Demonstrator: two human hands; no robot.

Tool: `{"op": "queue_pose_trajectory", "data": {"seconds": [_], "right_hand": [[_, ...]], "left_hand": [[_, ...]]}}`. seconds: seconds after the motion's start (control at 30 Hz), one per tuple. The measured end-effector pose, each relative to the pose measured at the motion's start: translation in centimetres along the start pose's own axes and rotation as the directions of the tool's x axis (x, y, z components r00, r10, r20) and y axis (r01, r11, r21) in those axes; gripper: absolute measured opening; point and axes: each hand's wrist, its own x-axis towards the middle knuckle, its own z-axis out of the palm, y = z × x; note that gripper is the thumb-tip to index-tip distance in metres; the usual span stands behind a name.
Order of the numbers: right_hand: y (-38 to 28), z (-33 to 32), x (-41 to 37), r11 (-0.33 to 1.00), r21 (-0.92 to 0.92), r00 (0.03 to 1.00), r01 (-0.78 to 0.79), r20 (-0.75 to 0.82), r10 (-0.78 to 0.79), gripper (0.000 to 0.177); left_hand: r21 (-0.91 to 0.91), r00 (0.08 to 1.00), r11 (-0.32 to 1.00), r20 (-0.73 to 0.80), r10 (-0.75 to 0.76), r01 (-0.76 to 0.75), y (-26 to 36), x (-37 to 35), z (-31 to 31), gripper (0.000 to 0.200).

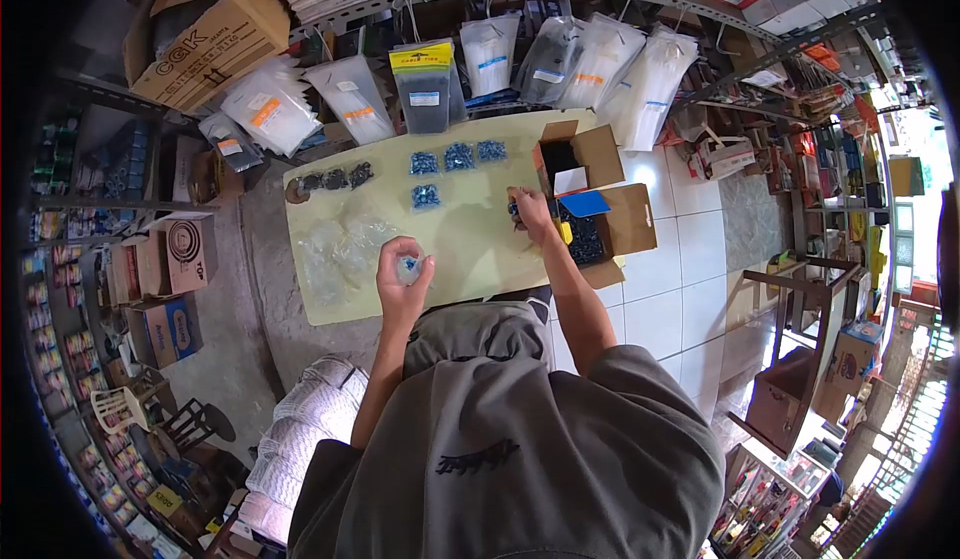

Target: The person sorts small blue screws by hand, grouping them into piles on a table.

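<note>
My left hand (400, 297) is curled round a small clear plastic bag (408, 267) with a few blue bits in it. Over the table, just left of the open cartons, my right hand (532, 214) is closed on small dark blue pieces (514, 209), too small to name. Several filled bags of blue pieces (458, 156) lie near the table's far side. To their left is a row of bags with dark contents (335, 176). Loose clear plastic bags (345, 244) spread out beside my left hand.
An open carton of dark small parts (588, 241), with a blue flap, stands at the table's (470, 229) right end. Behind it is another open carton (590, 154). Packs of cable ties (490, 54) hang from a shelf rail beyond. White rope coils (310, 419) stand at lower left.
</note>
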Motion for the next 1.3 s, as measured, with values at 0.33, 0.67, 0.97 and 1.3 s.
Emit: {"op": "queue_pose_trajectory", "data": {"seconds": [0.33, 0.67, 0.97, 1.3], "right_hand": [[5.8, 0.8, 1.4, 0.071, -0.896, 0.452, 0.438, 0.152, -0.879, 0.010], [7.6, 0.0, 2.2, 0.001, -0.891, 0.322, 0.454, 0.164, -0.932, 0.013], [7.5, -0.2, 2.2, -0.002, -0.889, 0.363, 0.458, 0.190, -0.912, 0.014], [5.1, -0.2, 0.4, -0.021, -0.846, 0.314, 0.532, 0.220, -0.924, 0.016]], "left_hand": [[0.048, 0.999, 0.998, -0.019, -0.036, 0.036, -0.4, -1.5, -0.9, 0.036], [0.069, 0.997, 0.995, 0.034, -0.075, 0.072, -1.7, -1.5, -0.8, 0.036], [0.058, 0.997, 0.997, 0.052, -0.063, 0.060, -1.5, -1.6, -0.6, 0.035], [0.008, 0.994, 0.999, 0.095, -0.048, 0.048, -1.2, -1.3, -1.2, 0.037]]}}
